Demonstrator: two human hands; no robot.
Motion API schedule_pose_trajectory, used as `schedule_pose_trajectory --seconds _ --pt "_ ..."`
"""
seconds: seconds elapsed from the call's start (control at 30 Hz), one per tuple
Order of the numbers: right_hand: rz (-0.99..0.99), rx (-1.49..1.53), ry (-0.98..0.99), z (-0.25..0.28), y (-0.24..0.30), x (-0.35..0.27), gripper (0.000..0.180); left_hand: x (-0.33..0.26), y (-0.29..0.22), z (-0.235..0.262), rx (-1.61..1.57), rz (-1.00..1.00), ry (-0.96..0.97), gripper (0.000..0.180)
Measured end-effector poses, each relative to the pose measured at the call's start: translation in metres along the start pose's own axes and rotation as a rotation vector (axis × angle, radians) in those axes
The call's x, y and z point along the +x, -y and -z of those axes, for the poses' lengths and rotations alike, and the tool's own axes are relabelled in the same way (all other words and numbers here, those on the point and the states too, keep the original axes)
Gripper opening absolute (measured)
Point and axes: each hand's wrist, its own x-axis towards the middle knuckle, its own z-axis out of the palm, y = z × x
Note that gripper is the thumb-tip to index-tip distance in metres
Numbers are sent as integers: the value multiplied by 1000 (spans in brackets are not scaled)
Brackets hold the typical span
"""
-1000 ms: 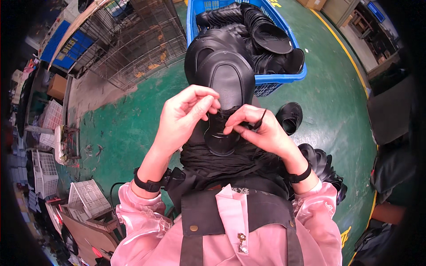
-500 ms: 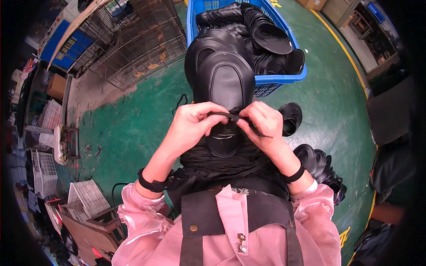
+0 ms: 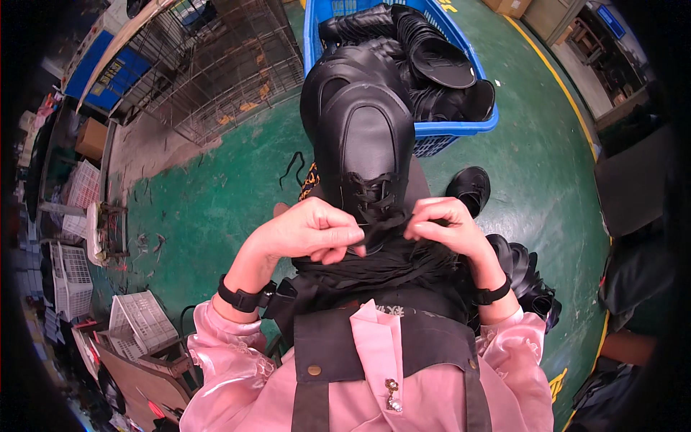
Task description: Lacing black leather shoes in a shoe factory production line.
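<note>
A black leather shoe upper lies in front of me, its rounded toe pointing away, on top of other black uppers. A black shoelace is threaded across its throat. Just left of the laced end, my left hand is closed, fingers curled; what it pinches is lost against the dark cloth. On the other side, my right hand pinches with thumb and fingers at a dark strand of the lace. More black laces or strips lie bunched over my black apron.
Beyond the uppers stands a blue plastic basket filled with stacked black uppers. A black shoe and several more pieces lie on the green floor to the right. Wire cage and white crates stand left.
My hands, together over the shoelace before, have drawn apart and lower, left hand toward me. The laced throat of the upper now shows between them.
</note>
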Motion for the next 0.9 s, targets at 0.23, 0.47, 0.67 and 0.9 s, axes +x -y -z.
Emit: schedule_pose_trajectory --seconds 0.23,0.47,0.67,0.9 --pt "271 -997 -610 -27 -7 26 14 24 24 -8 -158 -373 68 43" --pt "320 -914 -764 -27 -15 34 18 28 20 -10 112 -222 -19 74" --pt "299 -473 -706 -30 -17 37 19 34 29 -6 263 -204 280 76" --pt "280 -419 -665 -33 -19 34 23 38 25 -16 -226 -259 -123 80"
